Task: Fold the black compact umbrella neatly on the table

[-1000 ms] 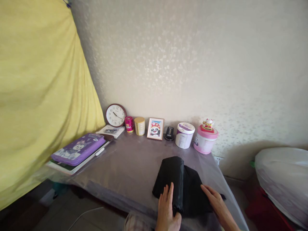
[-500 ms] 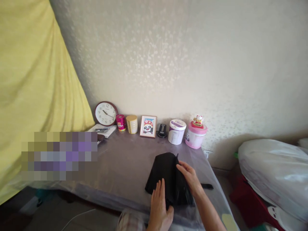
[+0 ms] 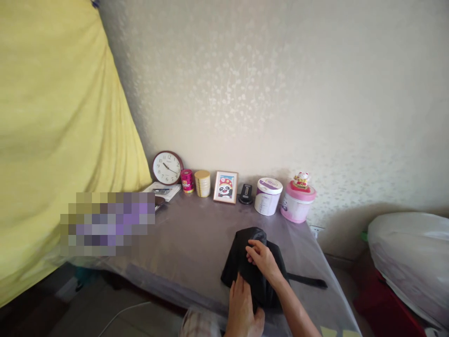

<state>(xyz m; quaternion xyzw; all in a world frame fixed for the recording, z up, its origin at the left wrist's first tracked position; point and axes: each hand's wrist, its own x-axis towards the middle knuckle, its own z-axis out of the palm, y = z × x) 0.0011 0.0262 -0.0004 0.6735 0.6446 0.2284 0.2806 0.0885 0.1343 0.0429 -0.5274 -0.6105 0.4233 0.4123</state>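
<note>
A black cloth item (image 3: 235,262), folded and loosely heaped, lies near the table's front edge; its exact kind does not show. A dark strap (image 3: 308,281) runs out from its right side. My left hand (image 3: 242,304) rests on its near left part, fingers stretched out and thumb apart. Over the middle of the cloth is my right hand (image 3: 263,260), its fingers curled in at the folded layer. What lies under the right fingertips is partly hidden.
Along the wall stand a clock (image 3: 168,167), a pink can (image 3: 187,181), a yellow-lidded jar (image 3: 202,183), a panda picture frame (image 3: 225,187), a black device (image 3: 246,194), a white tub (image 3: 268,196) and a pink tub (image 3: 298,208) with a cat figurine (image 3: 301,181). White plastic bags (image 3: 410,252) sit at right.
My right hand has moved left across the cloth from its right edge, and its fingers have curled. More of the strap shows. The view has shifted slightly.
</note>
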